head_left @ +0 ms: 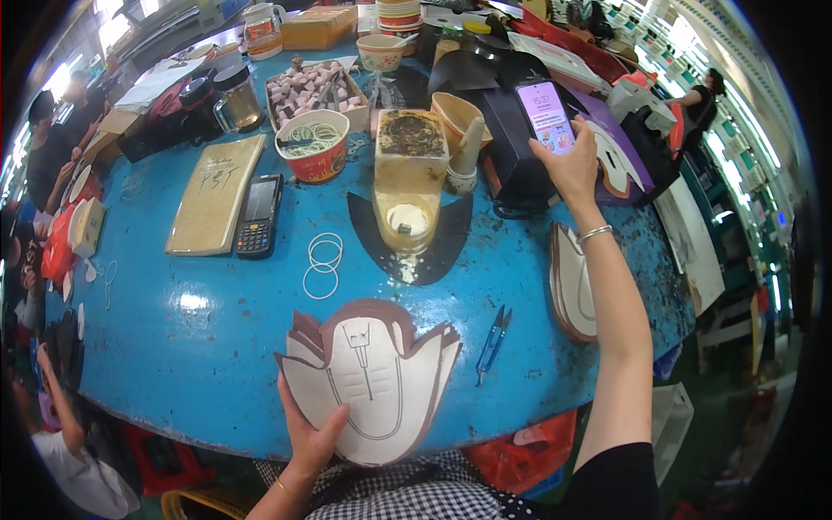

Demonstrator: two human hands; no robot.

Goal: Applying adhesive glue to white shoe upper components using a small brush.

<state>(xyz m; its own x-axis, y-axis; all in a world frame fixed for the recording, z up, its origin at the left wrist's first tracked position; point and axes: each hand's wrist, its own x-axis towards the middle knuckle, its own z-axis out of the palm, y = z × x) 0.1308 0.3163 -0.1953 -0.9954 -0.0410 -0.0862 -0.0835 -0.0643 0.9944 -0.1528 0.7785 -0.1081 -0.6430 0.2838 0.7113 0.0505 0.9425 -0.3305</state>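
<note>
My left hand (pixel 314 438) grips the lower left edge of a stack of shoe upper pieces (pixel 381 407), thumb on top and fingers underneath. The pieces are pale with brown edges, and the top one bears stitched lines. Farther off to the right, my right hand (pixel 572 169) is closed around the lower edge of a smartphone (pixel 546 117) with a lit screen. Blue thread snips (pixel 492 347) lie right of the stack. Beneath my right forearm, partly covered by it, lies another stack of shoe upper pieces (pixel 565 282).
On the blue table (pixel 217 347) stand a glue pot (pixel 406 221), a paper tub of rubber bands (pixel 314 143) and a box of pink blocks (pixel 303 91). Loose rubber bands (pixel 322 264), a handheld terminal (pixel 258 217) and a gold notebook (pixel 212 195) lie left. Other people sit at the left.
</note>
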